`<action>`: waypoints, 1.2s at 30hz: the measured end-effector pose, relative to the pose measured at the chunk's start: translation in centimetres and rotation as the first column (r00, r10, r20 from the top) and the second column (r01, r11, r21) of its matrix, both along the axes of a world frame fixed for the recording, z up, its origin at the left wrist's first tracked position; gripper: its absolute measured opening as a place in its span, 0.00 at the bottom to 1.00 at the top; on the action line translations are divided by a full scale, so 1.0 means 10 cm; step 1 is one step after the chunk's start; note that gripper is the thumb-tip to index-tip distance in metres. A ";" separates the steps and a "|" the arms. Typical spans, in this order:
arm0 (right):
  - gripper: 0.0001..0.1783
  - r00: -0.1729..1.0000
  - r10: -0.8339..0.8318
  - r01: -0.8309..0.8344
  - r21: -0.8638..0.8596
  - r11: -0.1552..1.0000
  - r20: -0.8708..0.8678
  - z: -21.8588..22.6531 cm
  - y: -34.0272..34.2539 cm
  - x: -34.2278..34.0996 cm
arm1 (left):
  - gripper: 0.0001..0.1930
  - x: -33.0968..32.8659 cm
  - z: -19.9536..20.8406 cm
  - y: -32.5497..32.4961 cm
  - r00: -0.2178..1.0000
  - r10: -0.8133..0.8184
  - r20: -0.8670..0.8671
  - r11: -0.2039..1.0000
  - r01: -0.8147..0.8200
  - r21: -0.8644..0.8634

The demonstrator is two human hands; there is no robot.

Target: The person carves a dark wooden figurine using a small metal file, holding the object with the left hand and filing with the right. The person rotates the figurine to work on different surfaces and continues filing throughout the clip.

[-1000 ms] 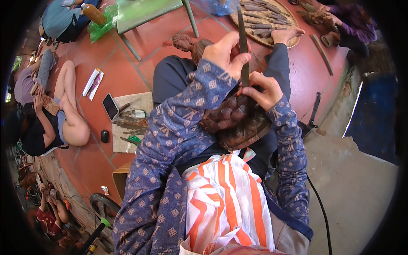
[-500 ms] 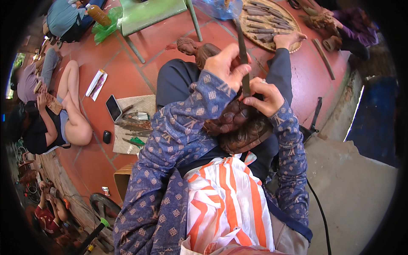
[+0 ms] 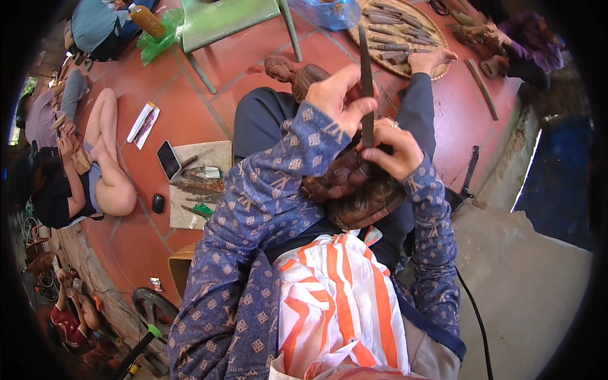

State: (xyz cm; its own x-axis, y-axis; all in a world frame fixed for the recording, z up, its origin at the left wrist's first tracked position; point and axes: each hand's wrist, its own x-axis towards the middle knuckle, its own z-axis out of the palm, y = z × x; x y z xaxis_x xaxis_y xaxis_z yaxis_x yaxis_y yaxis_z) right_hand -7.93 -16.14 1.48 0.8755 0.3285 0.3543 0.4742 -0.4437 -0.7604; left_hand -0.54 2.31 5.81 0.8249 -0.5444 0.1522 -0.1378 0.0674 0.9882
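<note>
A long, flat, dark file (image 3: 367, 76) points away from me, nearly upright in the view, above a carved brown wooden piece (image 3: 342, 180) with rounded folds that rests in my lap. My left hand (image 3: 339, 98) is closed around the file's middle, thumb pressed along its side. Lower down, my right hand (image 3: 396, 149) pinches the near end between thumb and fingers; a ring shows on one finger. Both hands partly cover the carving, so contact between file and wood cannot be made out. Beyond my left knee lies a carved wooden figure (image 3: 304, 79) with a head.
On my left, a mat (image 3: 187, 218) bears several carving tools and a phone (image 3: 169, 159). A green chair (image 3: 228, 25) stands ahead. Several tools lie on a round woven tray (image 3: 437, 54) near my bare foot (image 3: 430, 58). Other people sit to the left and far right.
The file has turned slightly, its far tip shifting right so that it stands straighter in the view. Both hands keep their hold and have barely moved.
</note>
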 end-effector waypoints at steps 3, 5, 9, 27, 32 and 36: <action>0.13 0.997 -0.066 0.065 -0.025 0.998 -0.029 0.01 0.05 0.03 | 0.08 0.04 -0.06 0.03 0.998 0.035 -0.053 0.999 -0.034 0.024; 0.12 0.959 -0.209 0.196 -0.082 0.977 -0.193 0.12 0.15 0.04 | 0.08 0.11 -0.02 0.03 0.999 0.044 -0.002 0.999 -0.044 0.023; 0.12 0.999 0.005 -0.002 -0.049 0.999 0.051 0.04 0.07 0.00 | 0.09 0.00 -0.03 0.05 0.998 -0.038 -0.044 0.998 0.036 -0.044; 0.10 0.957 -0.248 0.236 -0.091 0.967 -0.153 0.12 0.19 -0.01 | 0.11 0.21 -0.08 0.08 0.999 -0.010 -0.051 0.999 0.007 -0.051; 0.11 0.998 -0.037 0.043 -0.111 0.993 0.052 0.07 0.08 0.02 | 0.11 0.13 -0.25 0.12 0.993 -0.044 -0.113 0.997 0.036 -0.072; 0.12 0.966 -0.227 0.219 -0.075 0.973 -0.126 0.11 0.15 0.03 | 0.10 0.19 -0.05 0.04 1.000 -0.010 -0.024 0.999 0.009 -0.041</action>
